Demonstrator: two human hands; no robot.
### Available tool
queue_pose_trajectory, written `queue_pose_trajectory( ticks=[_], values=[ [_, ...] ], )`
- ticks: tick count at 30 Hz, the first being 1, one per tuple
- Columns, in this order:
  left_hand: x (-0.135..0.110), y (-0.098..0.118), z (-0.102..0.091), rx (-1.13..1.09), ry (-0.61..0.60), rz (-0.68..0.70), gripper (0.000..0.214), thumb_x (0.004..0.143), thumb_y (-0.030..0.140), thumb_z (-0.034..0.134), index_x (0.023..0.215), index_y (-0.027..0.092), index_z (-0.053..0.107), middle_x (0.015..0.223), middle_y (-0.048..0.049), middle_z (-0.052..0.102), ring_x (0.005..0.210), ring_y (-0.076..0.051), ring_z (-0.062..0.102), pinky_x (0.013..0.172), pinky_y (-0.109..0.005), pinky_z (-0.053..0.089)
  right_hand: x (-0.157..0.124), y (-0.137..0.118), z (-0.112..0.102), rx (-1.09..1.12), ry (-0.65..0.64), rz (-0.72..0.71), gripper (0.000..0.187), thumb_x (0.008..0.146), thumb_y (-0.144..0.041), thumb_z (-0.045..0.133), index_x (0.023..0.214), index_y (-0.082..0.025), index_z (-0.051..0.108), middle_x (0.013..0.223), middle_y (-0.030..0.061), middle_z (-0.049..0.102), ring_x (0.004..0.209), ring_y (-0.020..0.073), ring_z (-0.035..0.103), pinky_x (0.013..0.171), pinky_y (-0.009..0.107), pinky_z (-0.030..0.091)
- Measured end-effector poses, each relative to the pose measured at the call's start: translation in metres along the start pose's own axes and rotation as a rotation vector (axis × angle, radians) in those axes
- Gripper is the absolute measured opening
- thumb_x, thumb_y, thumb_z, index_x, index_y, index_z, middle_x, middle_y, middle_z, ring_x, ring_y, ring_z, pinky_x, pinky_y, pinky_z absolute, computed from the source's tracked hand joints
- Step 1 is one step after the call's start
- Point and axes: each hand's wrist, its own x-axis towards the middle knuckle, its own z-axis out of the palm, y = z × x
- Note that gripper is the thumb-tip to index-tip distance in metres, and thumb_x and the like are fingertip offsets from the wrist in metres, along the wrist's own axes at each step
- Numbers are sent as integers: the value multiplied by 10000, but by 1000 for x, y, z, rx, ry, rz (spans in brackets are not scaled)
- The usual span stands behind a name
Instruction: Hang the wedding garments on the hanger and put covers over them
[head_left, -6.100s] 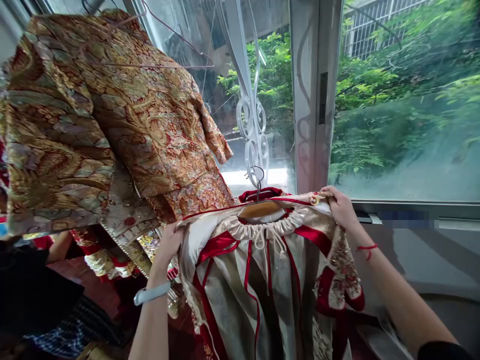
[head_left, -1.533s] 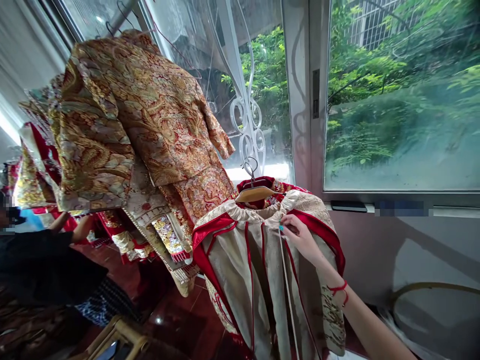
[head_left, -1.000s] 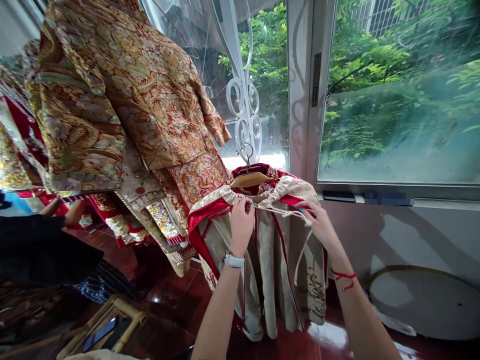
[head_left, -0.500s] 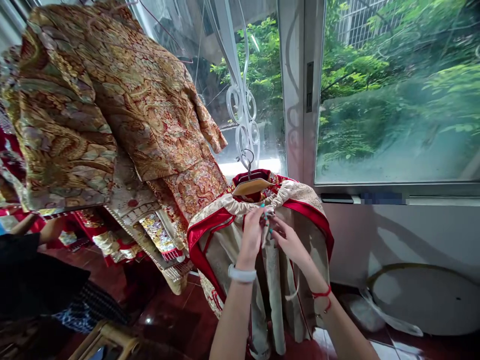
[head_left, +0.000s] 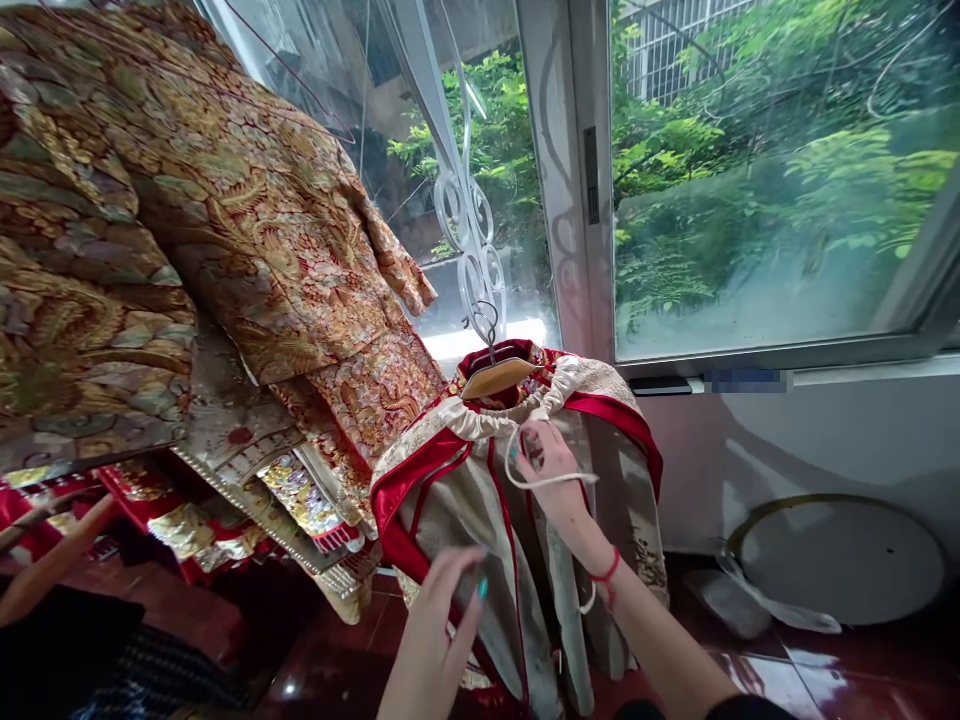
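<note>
The person's right hand [head_left: 556, 478] is closed and grips a thin white drawstring cord [head_left: 574, 478], which makes a small loop just below the neck of the robe. A red string bracelet [head_left: 606, 572] sits on this wrist. The left hand [head_left: 439, 635] is open with the fingers spread, and it is a little blurred. It is at the bottom centre of the frame, in front of the robe, but one cannot tell if it touches the cloth.

The long cream robe with red satin trim [head_left: 465, 520] hangs in the centre of the frame, and its gathered cream neckline [head_left: 480, 418] is around a curved wooden hanger [head_left: 499, 378]. The metal hook of this hanger [head_left: 486, 325] is on a white curled window grille [head_left: 472, 255].

At the upper left of the frame hangs a large gold and red brocade jacket [head_left: 255, 230], and other embroidered red and gold garments [head_left: 225, 530] are below it. A co-worker's bare forearm [head_left: 52, 555] and black sleeve [head_left: 60, 640] are at the lower left corner. Below is a shiny dark red tile floor [head_left: 322, 650]. At the lower right, a round white board with a gold rim [head_left: 840, 560] leans against the wall. Green trees show through the large window [head_left: 765, 170].
</note>
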Motion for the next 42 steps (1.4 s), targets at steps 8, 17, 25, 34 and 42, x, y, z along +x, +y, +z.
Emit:
queue_pose_trajectory(
  ticks=[8, 17, 25, 34, 42],
  values=[
    [175, 132, 18, 665, 207, 615, 333, 880, 248, 512, 1193, 156, 577, 1114, -128, 663, 1078, -292, 573, 953, -463, 434, 22, 45, 23, -100, 196, -235, 274, 886, -163, 440, 1084, -195, 626, 1039, 118, 654, 938, 237, 638, 830, 370, 529],
    [182, 111, 11, 858, -22, 631, 219, 906, 139, 441, 966, 175, 649, 1019, -82, 707, 998, -241, 582, 876, -397, 379, 27, 40, 5, -216, 29, -249, 232, 842, -173, 572, 1060, -198, 648, 1005, 96, 652, 800, 215, 657, 737, 336, 548],
    [183, 118, 17, 804, 0, 580, 244, 941, 174, 423, 1035, 179, 649, 1074, -82, 718, 1021, -235, 586, 891, -398, 348, 22, 36, -11, -192, 60, -404, 225, 963, -237, 489, 963, -207, 712, 935, 87, 677, 865, 194, 664, 768, 295, 534],
    [179, 121, 18, 733, 6, 587, 263, 937, 180, 417, 1017, 192, 668, 1068, -69, 725, 1013, -233, 597, 882, -398, 338, 19, 26, -19, -184, 59, -393, 280, 936, -147, 407, 772, -195, 629, 777, 62, 638, 741, 177, 608, 695, 293, 508],
    [170, 120, 23, 763, 53, 618, 206, 922, 159, 443, 936, 191, 647, 984, -64, 716, 968, -232, 586, 864, -397, 337, -19, 35, -1, -120, 201, -208, 216, 889, -95, 390, 764, -204, 528, 789, 46, 572, 724, 176, 575, 666, 282, 471]
  ],
)
